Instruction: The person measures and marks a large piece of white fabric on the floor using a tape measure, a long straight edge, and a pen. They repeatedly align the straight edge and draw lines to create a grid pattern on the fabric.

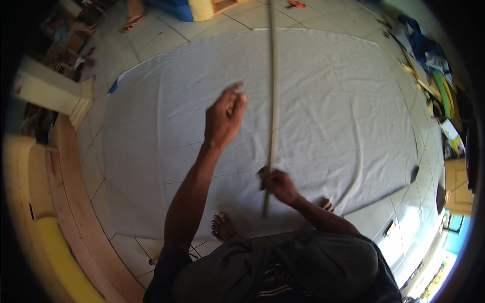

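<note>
A large pale grey cloth (323, 101) lies spread on the tiled floor, slightly wrinkled, with ruled lines faintly visible on it. Across it runs a long thin straight stick (274, 91), reaching from near my feet past the cloth's far edge. My right hand (281, 186) is closed round the stick's near end, and a small dark thing (262, 178) shows beside those fingers, too blurred to name. Over the cloth, left of the stick, my left hand (226, 115) is raised with its fingers pinched together. Something small and whitish shows at its fingertips; its kind is unclear.
My bare feet (224, 227) stand at the cloth's near edge. Wooden boards (86, 217) and a pale pillar base (55, 91) flank the left side. Scattered items (432, 60) line the right wall. Another person's sandalled foot (132, 22) is at the far left.
</note>
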A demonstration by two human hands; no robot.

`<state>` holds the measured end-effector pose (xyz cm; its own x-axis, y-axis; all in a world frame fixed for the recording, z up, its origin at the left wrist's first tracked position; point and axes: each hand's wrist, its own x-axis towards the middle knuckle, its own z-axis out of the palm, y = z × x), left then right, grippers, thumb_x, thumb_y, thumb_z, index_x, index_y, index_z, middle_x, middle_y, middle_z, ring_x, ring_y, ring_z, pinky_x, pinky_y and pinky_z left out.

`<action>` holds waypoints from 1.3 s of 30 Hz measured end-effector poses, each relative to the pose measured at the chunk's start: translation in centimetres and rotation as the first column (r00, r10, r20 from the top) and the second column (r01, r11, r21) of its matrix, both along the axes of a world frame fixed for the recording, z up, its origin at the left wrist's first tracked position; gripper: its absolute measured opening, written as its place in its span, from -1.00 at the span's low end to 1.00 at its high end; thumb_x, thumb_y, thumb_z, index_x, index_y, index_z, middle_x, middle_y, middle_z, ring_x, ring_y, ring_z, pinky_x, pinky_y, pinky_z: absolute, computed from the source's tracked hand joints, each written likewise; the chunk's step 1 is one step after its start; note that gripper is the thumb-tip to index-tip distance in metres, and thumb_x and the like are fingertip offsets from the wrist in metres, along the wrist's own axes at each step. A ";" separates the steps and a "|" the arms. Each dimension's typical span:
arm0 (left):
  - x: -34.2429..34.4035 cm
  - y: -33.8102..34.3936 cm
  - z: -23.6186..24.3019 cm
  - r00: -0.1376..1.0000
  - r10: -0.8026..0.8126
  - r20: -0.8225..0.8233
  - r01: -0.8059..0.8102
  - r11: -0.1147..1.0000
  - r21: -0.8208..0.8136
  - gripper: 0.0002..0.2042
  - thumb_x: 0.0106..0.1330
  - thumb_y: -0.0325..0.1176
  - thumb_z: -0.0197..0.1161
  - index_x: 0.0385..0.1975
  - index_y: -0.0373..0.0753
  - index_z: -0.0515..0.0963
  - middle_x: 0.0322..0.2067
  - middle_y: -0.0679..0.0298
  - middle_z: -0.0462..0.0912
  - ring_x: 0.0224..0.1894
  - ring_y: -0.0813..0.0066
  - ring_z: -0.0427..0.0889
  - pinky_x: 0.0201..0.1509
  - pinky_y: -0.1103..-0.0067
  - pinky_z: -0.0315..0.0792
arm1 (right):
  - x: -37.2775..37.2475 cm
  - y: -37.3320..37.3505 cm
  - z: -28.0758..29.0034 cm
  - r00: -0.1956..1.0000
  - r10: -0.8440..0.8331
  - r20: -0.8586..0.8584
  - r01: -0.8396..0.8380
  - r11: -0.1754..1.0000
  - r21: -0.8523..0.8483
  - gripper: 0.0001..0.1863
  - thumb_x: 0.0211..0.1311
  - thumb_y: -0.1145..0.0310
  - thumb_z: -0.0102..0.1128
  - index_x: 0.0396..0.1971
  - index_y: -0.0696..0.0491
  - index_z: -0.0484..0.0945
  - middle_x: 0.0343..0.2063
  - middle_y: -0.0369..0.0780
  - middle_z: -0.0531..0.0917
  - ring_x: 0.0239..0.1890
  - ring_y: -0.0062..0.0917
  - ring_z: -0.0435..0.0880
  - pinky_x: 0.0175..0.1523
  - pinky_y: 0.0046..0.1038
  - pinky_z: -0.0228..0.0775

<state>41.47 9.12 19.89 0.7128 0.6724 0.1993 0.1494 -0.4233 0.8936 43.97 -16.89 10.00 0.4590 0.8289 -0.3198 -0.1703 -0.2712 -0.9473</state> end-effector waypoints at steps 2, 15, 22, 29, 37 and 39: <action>-4.1 0.8 -5.0 0.995 0.073 -0.070 -0.053 0.965 0.257 -0.54 0.50 -0.19 0.26 0.29 -0.28 0.50 0.06 -0.01 0.68 0.08 0.09 0.67 0.19 0.30 0.54 | 4.3 -2.1 0.9 0.961 -0.234 0.146 0.249 0.964 -0.090 -0.70 0.45 0.21 0.27 -0.08 0.15 0.65 -0.49 -0.26 0.70 -0.48 -0.67 0.60 -0.36 -0.50 0.46; -35.9 4.8 -21.2 0.064 0.678 -0.732 -0.454 0.673 0.583 -0.38 0.61 0.15 -0.31 0.61 0.18 0.00 0.63 0.27 -0.09 0.64 -0.04 -0.12 0.48 -0.37 -0.16 | 8.9 -23.1 -2.4 0.671 -0.205 0.713 0.717 0.423 -0.554 -0.58 0.34 -0.11 0.22 -0.16 -0.06 0.72 -0.56 -0.25 0.78 -0.45 -0.43 0.76 -0.22 -0.27 0.53; -41.6 11.9 -20.5 0.032 0.615 -0.788 -0.409 0.727 0.551 -0.38 0.61 0.17 -0.32 0.62 0.19 -0.04 0.63 0.27 -0.09 0.63 -0.03 -0.09 0.43 -0.40 -0.04 | 11.2 -30.2 -4.1 0.566 -0.223 0.794 0.820 0.253 -0.514 -0.53 0.37 -0.18 0.22 -0.01 -0.11 0.70 -0.57 -0.32 0.77 -0.44 -0.46 0.75 -0.21 -0.26 0.51; -45.1 16.8 -20.1 -0.056 0.580 -0.812 -0.451 0.711 0.540 -0.39 0.60 0.12 -0.18 0.59 0.14 0.04 0.57 0.02 0.02 0.59 -0.09 0.02 0.38 -0.36 0.13 | 11.5 -35.2 -5.7 0.544 -0.102 0.833 0.834 0.171 -0.524 -0.47 0.44 -0.17 0.04 0.02 -0.02 0.69 -0.09 -0.02 0.77 -0.06 -0.08 0.75 0.03 0.00 0.54; -51.3 4.1 -20.1 -0.057 0.705 -0.707 -0.525 0.581 0.622 -0.39 0.58 0.03 -0.04 0.56 -0.01 0.14 0.55 -0.04 0.08 0.58 -0.15 0.04 0.40 -0.33 0.12 | 12.1 -35.3 -6.5 0.666 0.239 0.707 0.740 -0.086 -0.667 -0.55 0.45 0.06 0.17 0.14 0.05 0.51 0.08 0.01 0.61 0.15 -0.04 0.63 0.14 0.01 0.56; -52.9 -0.8 -18.6 -0.165 0.663 -0.730 -0.548 0.554 0.627 -0.40 0.57 0.02 -0.03 0.54 -0.01 0.17 0.54 -0.04 0.09 0.58 -0.14 0.03 0.41 -0.33 0.09 | 13.1 -35.4 -6.2 0.662 0.218 0.717 0.747 -0.120 -0.654 -0.55 0.45 0.07 0.18 0.15 0.06 0.52 0.06 0.01 0.62 0.14 -0.05 0.63 0.13 -0.01 0.56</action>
